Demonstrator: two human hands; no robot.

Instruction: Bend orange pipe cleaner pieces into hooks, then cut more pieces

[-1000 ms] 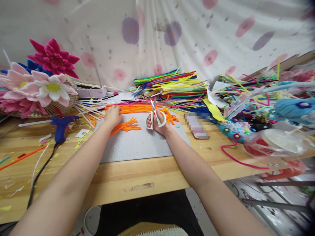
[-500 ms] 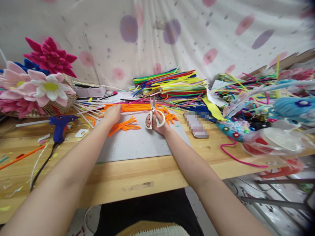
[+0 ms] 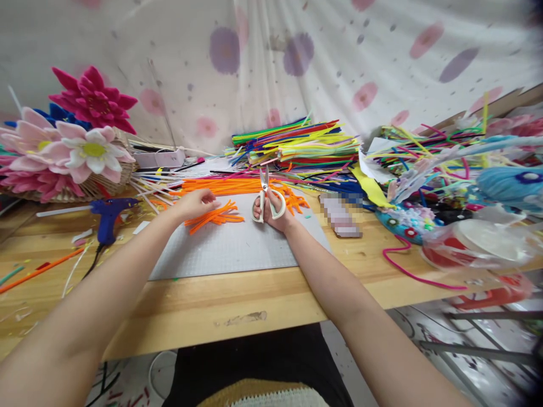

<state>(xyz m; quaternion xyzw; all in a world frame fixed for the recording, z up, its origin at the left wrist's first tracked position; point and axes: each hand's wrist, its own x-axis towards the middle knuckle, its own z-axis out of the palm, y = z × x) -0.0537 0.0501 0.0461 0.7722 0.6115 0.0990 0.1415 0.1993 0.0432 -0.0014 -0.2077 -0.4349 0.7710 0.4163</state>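
Note:
My right hand [image 3: 274, 213] grips a pair of scissors [image 3: 279, 204] with white handles. Their blades point away from me and are slightly apart. Loosely curved, with fingers apart, my left hand [image 3: 195, 204] is over the left end of some short orange pipe cleaners [image 3: 218, 216]; nothing shows in its grasp. Behind both hands lies a bundle of long orange pipe cleaners [image 3: 233, 186]. More orange pieces [image 3: 293, 199], bent and short, sit just right of the scissors. A grey cutting mat [image 3: 229, 254] is beneath.
A blue glue gun [image 3: 107, 219] and felt-like flowers [image 3: 91, 150] stand on the left. Multicoloured pipe cleaners [image 3: 305, 148] are piled at the back. To the right are a phone [image 3: 341, 217], a curled pink pipe cleaner [image 3: 409, 271] and a plastic-wrapped roll [image 3: 479, 243].
My left hand has left the long orange bundle and come slightly nearer to me, its fingers loosening over the short pieces. The right hand and scissors stay nearly in place.

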